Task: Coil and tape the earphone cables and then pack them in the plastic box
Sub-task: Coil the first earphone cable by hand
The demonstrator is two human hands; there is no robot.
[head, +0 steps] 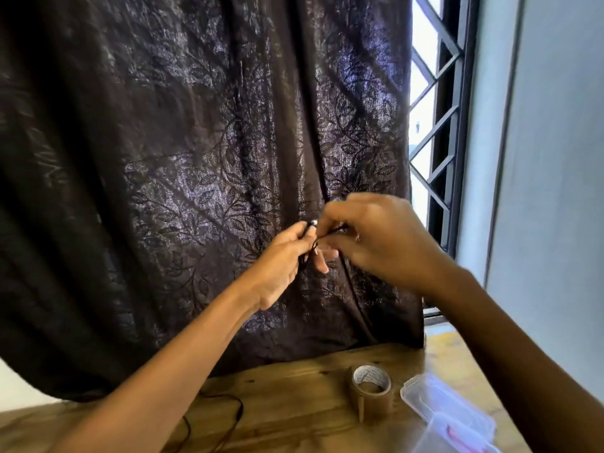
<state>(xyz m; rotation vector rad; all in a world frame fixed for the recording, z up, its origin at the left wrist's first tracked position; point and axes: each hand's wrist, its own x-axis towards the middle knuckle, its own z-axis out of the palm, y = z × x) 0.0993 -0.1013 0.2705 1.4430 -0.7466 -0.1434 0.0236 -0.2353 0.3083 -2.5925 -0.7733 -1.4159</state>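
Above the wooden tabletop (287, 403) with tape (371, 392) and box (447, 410), before a dark curtain (196, 158), left hand (281, 266) and right hand (376, 243) pinch a cable (314, 246).

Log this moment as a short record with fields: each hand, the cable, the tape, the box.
left hand: raised above the table, pinching the earphone cable
right hand: fingers curled on the same cable, close against the left hand
earphone cable: black, held between both hands, in front of the dark curtain
tape roll: brown, on the wooden table, untouched
plastic box: clear, right of the tape; something reddish inside
loose cable: black, lying on the table by the left forearm
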